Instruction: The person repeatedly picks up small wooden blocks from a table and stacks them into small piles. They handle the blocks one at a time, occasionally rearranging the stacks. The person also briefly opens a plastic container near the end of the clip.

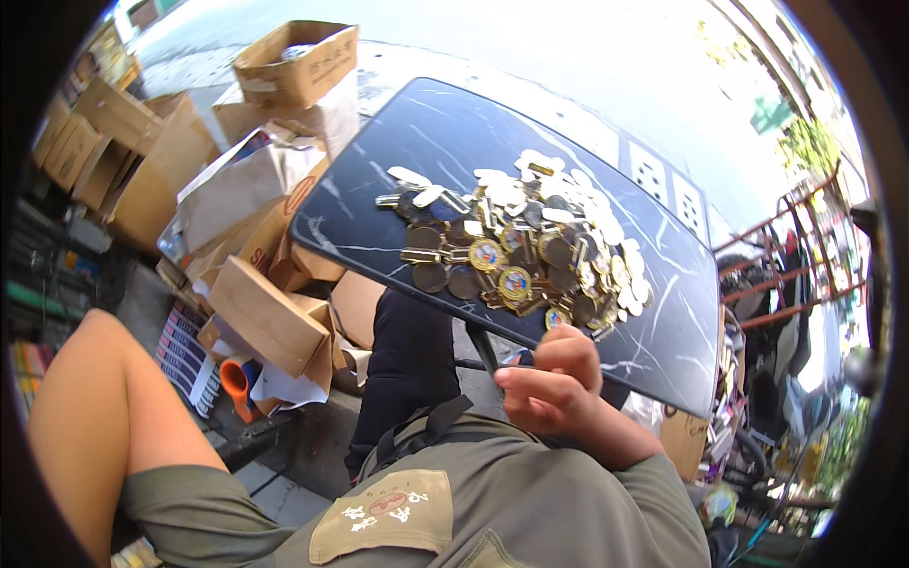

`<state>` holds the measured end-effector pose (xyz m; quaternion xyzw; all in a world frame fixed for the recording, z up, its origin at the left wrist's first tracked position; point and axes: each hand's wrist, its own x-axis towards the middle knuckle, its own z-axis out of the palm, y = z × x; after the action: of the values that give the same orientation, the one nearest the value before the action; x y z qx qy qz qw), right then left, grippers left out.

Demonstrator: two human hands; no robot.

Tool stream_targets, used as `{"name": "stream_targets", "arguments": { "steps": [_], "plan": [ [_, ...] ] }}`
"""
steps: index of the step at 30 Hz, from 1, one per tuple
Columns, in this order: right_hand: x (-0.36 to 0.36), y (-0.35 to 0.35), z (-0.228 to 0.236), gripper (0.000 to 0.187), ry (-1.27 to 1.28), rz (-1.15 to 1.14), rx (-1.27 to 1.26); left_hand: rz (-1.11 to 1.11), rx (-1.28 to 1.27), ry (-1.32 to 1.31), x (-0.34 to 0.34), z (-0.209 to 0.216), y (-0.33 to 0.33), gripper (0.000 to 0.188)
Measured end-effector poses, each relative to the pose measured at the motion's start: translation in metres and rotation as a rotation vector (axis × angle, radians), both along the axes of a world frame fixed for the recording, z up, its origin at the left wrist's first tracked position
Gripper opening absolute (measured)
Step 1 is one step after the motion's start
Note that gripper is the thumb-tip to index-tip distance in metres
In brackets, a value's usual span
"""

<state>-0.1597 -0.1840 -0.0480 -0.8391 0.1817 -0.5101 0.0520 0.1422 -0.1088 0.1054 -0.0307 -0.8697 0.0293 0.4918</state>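
My right hand (554, 379) is raised at the near edge of the dark marbled tabletop (379, 123), fingers curled closed. Whatever they may hold is hidden. A dark narrow bar (483, 348) shows beside its fingertips; I cannot tell whether they touch it. Just beyond the hand lies a heap of small metal pieces (563, 251): round gold-rimmed discs with coloured faces, dark discs and short gold bars. Glare whitens those on the far side. My left arm (118, 398) bends at the left, its hand out of view.
Opened cardboard boxes (270, 317) crowd the left of the table, with a tall box (295, 66) stacked behind. An orange roll (239, 388) lies below them. On the right stands a rusty metal rack (795, 256). Pavement (530, 52) stretches beyond the table.
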Motion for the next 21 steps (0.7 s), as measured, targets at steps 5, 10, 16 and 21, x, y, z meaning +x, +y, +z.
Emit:
{"name": "stream_targets", "arguments": {
  "steps": [5, 10, 16, 21],
  "plan": [
    [-0.01, 0.008, -0.004, 0.033, 0.043, -0.046, 0.036, -0.095, 0.14, -0.085, -0.017, -0.016, -0.054, 0.019],
    [-0.021, 0.021, -0.003, 0.035, 0.038, -0.115, 0.114, -0.198, 0.258, -0.11, -0.042, -0.019, -0.084, 0.019],
    [-0.027, 0.025, -0.011, 0.038, 0.036, -0.107, 0.081, -0.252, 0.377, -0.11, -0.058, -0.024, -0.089, 0.02],
    [-0.024, 0.023, -0.012, 0.036, 0.032, -0.01, 0.092, -0.265, 0.435, -0.09, -0.063, -0.025, -0.083, 0.021]
  ]
}}
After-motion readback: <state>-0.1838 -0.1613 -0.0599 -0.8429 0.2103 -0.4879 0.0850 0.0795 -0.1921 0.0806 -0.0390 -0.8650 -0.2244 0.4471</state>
